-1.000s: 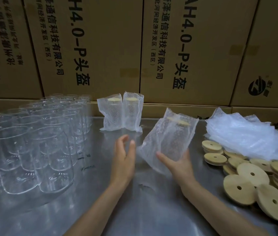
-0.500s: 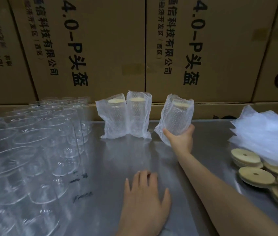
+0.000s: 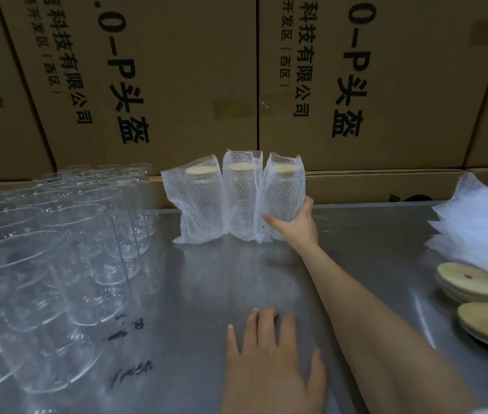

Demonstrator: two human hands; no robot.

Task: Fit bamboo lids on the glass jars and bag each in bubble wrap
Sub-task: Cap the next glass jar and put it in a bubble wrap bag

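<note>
Three bagged jars with bamboo lids stand side by side at the back of the steel table (image 3: 236,288). My right hand (image 3: 296,225) grips the rightmost bagged jar (image 3: 284,189) low on its side, pressed against the middle bagged jar (image 3: 241,195) and the left bagged jar (image 3: 199,201). My left hand (image 3: 269,363) rests flat on the table near me, fingers straight, holding nothing. Several bare glass jars (image 3: 57,252) crowd the left side. Loose bamboo lids (image 3: 469,282) lie at the right, below a pile of bubble wrap bags (image 3: 481,228).
Tall cardboard boxes (image 3: 177,79) with printed characters form a wall right behind the table. Black marks (image 3: 129,372) show on the steel surface near the bare jars.
My right hand carried the bagged jar from mid-table to the back and set it against the other two. My left hand dropped flat onto the table.
</note>
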